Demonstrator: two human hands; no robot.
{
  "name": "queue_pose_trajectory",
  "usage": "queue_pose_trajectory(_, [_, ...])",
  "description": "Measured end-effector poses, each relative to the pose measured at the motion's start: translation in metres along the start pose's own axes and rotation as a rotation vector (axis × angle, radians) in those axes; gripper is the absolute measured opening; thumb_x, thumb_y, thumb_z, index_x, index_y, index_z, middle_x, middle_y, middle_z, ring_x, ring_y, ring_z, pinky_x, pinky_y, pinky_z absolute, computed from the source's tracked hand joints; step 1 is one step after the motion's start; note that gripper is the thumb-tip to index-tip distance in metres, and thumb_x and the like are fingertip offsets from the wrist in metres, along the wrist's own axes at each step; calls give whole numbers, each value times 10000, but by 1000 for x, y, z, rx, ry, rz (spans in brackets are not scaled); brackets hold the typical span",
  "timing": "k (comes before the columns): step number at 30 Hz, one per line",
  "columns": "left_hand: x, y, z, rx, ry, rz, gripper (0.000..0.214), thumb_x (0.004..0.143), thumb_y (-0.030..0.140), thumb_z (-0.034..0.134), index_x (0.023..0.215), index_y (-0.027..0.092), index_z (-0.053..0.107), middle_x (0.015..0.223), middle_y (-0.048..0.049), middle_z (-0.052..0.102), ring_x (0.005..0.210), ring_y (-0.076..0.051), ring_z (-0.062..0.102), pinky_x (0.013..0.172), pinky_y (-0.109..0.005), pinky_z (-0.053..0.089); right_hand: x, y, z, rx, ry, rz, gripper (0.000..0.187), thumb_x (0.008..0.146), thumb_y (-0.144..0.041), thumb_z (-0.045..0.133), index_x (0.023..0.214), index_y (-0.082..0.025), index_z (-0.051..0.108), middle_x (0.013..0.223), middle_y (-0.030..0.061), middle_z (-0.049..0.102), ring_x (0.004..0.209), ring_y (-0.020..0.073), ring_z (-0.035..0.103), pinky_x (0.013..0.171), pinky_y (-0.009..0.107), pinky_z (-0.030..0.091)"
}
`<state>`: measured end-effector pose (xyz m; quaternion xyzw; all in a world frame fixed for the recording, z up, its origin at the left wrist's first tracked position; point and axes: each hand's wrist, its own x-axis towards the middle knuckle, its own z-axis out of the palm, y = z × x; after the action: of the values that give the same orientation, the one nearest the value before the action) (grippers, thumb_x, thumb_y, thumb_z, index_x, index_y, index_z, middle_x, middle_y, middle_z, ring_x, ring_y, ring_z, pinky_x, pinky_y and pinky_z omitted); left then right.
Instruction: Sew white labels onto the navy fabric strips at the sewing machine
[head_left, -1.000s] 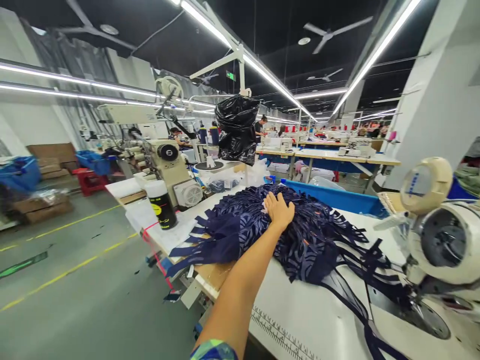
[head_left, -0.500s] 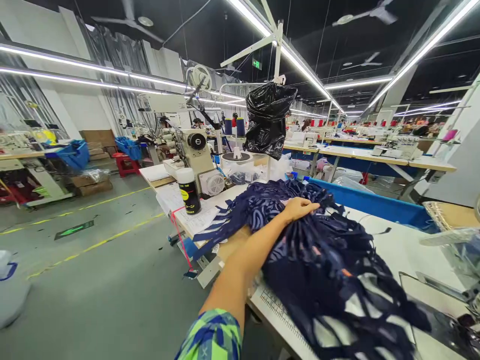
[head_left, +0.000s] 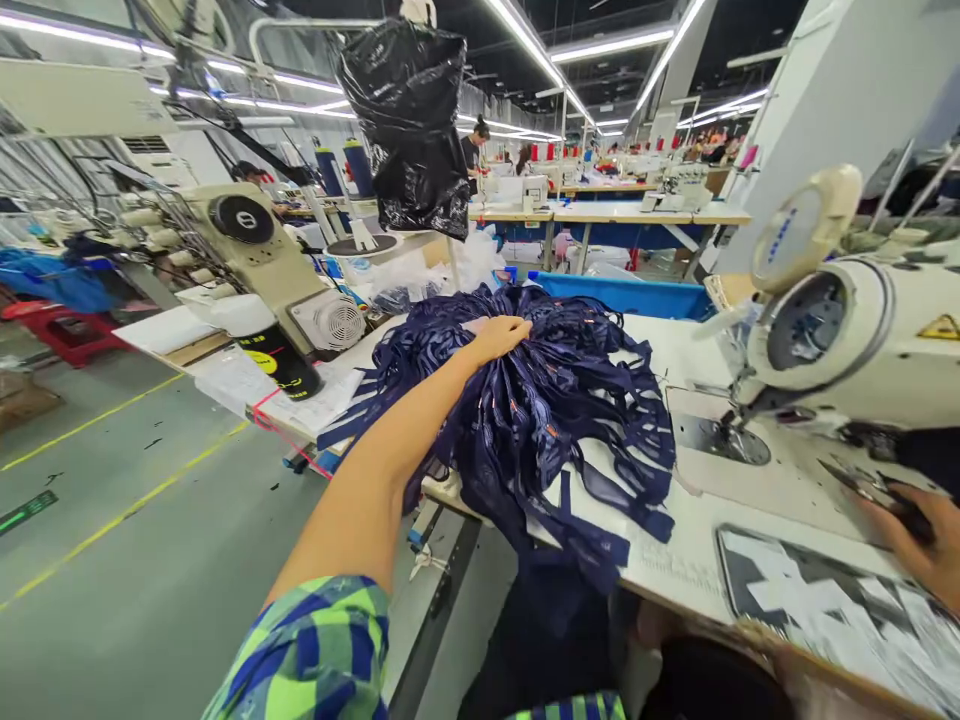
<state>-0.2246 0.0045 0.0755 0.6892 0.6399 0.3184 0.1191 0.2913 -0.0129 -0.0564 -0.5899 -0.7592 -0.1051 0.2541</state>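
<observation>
A large heap of navy fabric strips (head_left: 540,400) is spread over the white sewing table, with some ends hanging past the front edge. My left hand (head_left: 501,337) is closed on the gathered top of the heap, and the strips fan out below it. At the right edge, my right hand (head_left: 919,545) grips a pair of scissors (head_left: 862,482) with dark handles, their blades pointing left. These scissors are over the table beside the sewing machine (head_left: 862,320), apart from the strips. Part of my right hand is cut off by the frame.
Near the front edge lies a dark tray (head_left: 739,570) with white paper pieces or labels. A black thread cone (head_left: 277,360) stands at the left beside another machine (head_left: 247,240). Behind the heap are a blue bin (head_left: 630,295) and a hanging black plastic bag (head_left: 412,130).
The view has swung right and down. My right hand with the scissors and the sewing machine's head have come into view. My left hand stays on the heap, whose strips now lie more gathered.
</observation>
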Motion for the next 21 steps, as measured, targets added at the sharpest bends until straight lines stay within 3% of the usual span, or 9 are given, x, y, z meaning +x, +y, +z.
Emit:
queue_pose_trajectory(3, [-21,16,-5,8,7,1,269,800,296,371,824,123,576,873,-49,596,867,-179,525,819,-283,369,5,-11,-7,-59,114,-94,1014,683,-804,26,942,-30,627,538,178,546,464,189,499,440,319,275])
queue_pose_trajectory(5, [-51,34,-11,25,39,35,309,818,315,367,972,115,546,1027,-86,575,981,-190,503,890,-307,347,8,-17,-12,-52,130,-135,1020,686,-802,12,931,-32,633,563,187,568,480,188,506,452,312,281])
queue_pose_trajectory(7, [-98,58,-13,140,157,259,343,833,370,390,1050,134,512,1116,-99,546,1052,-201,474,935,-346,327,10,-19,-16,-38,136,-152,995,710,-787,17,924,-38,637,606,194,592,517,192,528,475,307,302])
queue_pose_trajectory(9, [-155,83,-4,269,180,507,318,829,430,440,986,169,532,1051,-83,573,1028,-209,487,924,-370,339,9,-20,-17,-19,162,-147,964,736,-769,32,932,-44,636,630,186,607,539,196,542,496,299,322])
queue_pose_trajectory(12, [-236,110,28,427,31,847,316,819,491,478,846,185,551,830,-46,604,881,-195,539,861,-358,376,7,-18,-16,19,219,-108,857,777,-730,117,951,-69,635,629,148,620,527,191,539,505,282,336])
queue_pose_trajectory(14, [-270,115,55,535,-20,810,251,852,398,472,850,161,555,809,-54,599,890,-198,539,871,-363,370,7,-18,-14,41,233,-60,746,791,-685,213,943,-93,640,612,122,621,521,184,537,507,269,338])
queue_pose_trajectory(17, [-287,112,84,672,-5,590,96,851,188,463,842,152,552,811,-59,590,896,-207,538,907,-417,347,9,-19,-17,51,203,-5,620,772,-624,336,896,-108,656,564,102,610,523,180,540,514,259,340])
queue_pose_trajectory(19, [-289,108,86,682,-4,505,158,845,116,425,735,162,529,712,-31,554,790,-182,541,890,-421,367,11,-22,-26,59,197,-8,608,752,-621,362,864,-105,665,537,96,601,516,179,541,519,260,351])
queue_pose_trajectory(21, [-294,108,75,620,-47,468,218,858,127,397,668,171,495,651,-6,511,689,-151,516,856,-397,403,6,-27,-42,102,258,-12,636,747,-634,347,863,-95,664,565,103,613,505,173,544,531,263,377])
